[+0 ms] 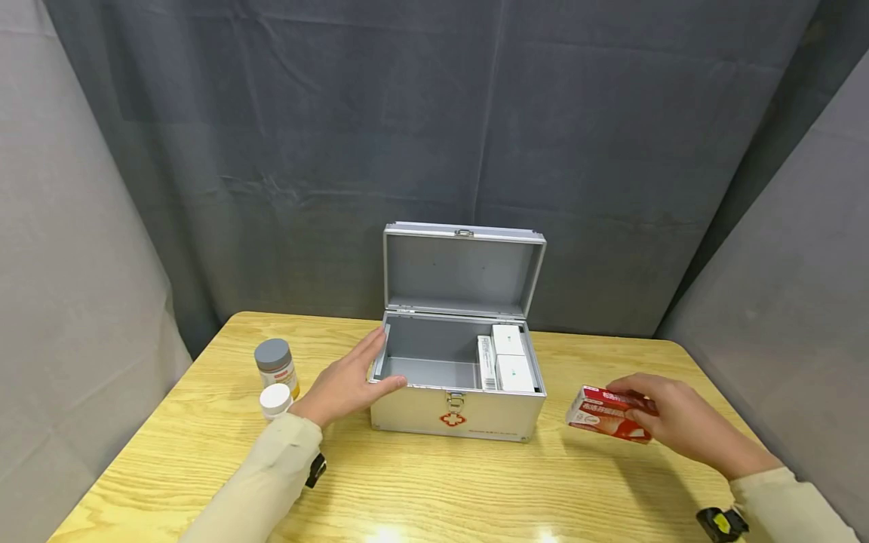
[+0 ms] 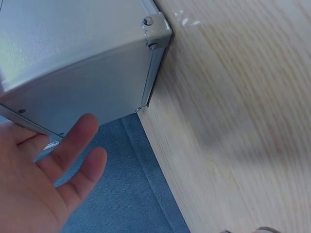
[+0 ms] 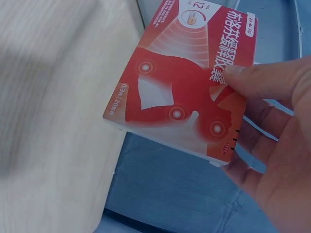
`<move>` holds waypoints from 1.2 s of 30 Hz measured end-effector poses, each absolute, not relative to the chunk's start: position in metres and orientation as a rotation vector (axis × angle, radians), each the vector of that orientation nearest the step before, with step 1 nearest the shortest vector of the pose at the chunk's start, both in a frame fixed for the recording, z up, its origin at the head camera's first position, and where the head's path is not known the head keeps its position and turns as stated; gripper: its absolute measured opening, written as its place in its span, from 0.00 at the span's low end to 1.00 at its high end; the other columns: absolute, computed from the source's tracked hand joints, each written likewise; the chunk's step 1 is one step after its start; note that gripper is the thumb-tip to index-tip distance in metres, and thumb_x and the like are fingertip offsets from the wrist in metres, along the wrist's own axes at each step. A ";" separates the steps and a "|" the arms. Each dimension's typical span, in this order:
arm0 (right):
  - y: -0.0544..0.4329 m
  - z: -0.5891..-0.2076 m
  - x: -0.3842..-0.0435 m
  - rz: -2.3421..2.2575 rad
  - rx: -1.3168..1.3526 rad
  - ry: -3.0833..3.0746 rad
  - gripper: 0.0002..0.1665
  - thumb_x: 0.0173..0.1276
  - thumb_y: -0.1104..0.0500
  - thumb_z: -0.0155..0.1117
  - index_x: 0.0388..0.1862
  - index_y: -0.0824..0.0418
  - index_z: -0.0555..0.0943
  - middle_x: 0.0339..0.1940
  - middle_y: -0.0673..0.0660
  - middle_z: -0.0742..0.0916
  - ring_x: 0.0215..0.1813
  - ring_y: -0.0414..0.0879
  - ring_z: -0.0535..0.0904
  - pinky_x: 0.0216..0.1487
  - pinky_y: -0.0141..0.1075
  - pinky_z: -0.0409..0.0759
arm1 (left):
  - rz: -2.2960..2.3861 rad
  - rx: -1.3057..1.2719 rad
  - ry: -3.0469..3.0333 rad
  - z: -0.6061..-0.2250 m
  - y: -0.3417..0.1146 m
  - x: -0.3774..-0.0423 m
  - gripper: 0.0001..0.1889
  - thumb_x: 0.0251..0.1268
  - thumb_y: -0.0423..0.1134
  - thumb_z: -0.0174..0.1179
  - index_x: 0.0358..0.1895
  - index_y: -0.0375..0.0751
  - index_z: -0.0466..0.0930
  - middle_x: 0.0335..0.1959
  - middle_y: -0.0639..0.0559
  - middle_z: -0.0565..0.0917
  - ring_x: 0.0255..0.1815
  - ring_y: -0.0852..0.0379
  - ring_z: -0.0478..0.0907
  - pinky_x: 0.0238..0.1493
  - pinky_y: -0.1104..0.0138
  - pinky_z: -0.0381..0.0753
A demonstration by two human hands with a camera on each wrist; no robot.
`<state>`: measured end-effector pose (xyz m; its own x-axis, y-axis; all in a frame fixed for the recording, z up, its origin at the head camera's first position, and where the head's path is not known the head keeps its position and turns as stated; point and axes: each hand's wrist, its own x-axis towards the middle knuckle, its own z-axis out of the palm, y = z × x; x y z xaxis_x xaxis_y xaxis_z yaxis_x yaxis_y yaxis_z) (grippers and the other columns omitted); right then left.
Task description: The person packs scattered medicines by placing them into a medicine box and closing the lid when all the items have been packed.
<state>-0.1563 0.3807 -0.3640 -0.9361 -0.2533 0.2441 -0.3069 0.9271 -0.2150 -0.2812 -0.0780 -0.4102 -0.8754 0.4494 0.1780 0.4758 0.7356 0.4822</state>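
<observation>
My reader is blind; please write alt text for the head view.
A right hand holds a red rectangular cardboard box above a yellowish wooden table, beside an open silver metal case with white rectangular cartons inside; the left hand touches the case's left side.

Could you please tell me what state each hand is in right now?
Left hand: open, fingers extended at the metal case's left side.
Right hand: closed, holding the red box between thumb and fingers.

Fingers [image 2: 77, 137] at metal case [image 2: 85, 73]; case on wooden tabletop [image 2: 238, 107].
</observation>
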 end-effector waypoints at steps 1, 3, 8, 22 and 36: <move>0.381 -0.363 -0.156 0.383 0.419 -2.878 0.20 0.59 0.65 0.72 0.51 0.56 0.84 0.45 0.51 0.89 0.40 0.34 0.82 0.33 0.28 0.80 | -0.825 -0.768 -2.879 -0.410 -0.078 -0.281 0.52 0.60 0.76 0.51 0.81 0.51 0.47 0.83 0.59 0.45 0.81 0.47 0.56 0.74 0.44 0.65; 0.380 -0.360 -0.157 0.387 0.410 -2.885 0.20 0.59 0.65 0.72 0.51 0.56 0.84 0.45 0.52 0.89 0.40 0.33 0.81 0.32 0.28 0.79 | -0.830 -0.772 -2.875 -0.410 -0.077 -0.281 0.52 0.60 0.76 0.51 0.81 0.50 0.48 0.83 0.58 0.46 0.81 0.47 0.55 0.74 0.44 0.64; 0.379 -0.351 -0.159 0.329 0.438 -2.871 0.20 0.59 0.65 0.72 0.51 0.55 0.84 0.46 0.52 0.89 0.40 0.35 0.82 0.32 0.28 0.79 | -0.834 -0.783 -2.873 -0.409 -0.075 -0.282 0.52 0.60 0.76 0.51 0.81 0.50 0.48 0.83 0.58 0.45 0.81 0.48 0.54 0.75 0.44 0.63; 0.373 -0.328 -0.174 0.210 0.548 -2.803 0.20 0.58 0.66 0.73 0.51 0.56 0.84 0.44 0.51 0.89 0.39 0.40 0.84 0.35 0.34 0.81 | -0.629 -0.792 -2.773 -0.410 -0.075 -0.285 0.49 0.60 0.72 0.55 0.78 0.45 0.57 0.81 0.51 0.56 0.77 0.40 0.59 0.71 0.38 0.61; 0.355 -0.303 -0.185 0.176 0.587 -2.759 0.19 0.58 0.65 0.74 0.50 0.59 0.85 0.42 0.53 0.89 0.39 0.43 0.83 0.39 0.44 0.84 | -0.647 -0.801 -2.788 -0.408 -0.078 -0.285 0.49 0.60 0.72 0.55 0.77 0.43 0.59 0.80 0.51 0.59 0.79 0.40 0.59 0.73 0.40 0.62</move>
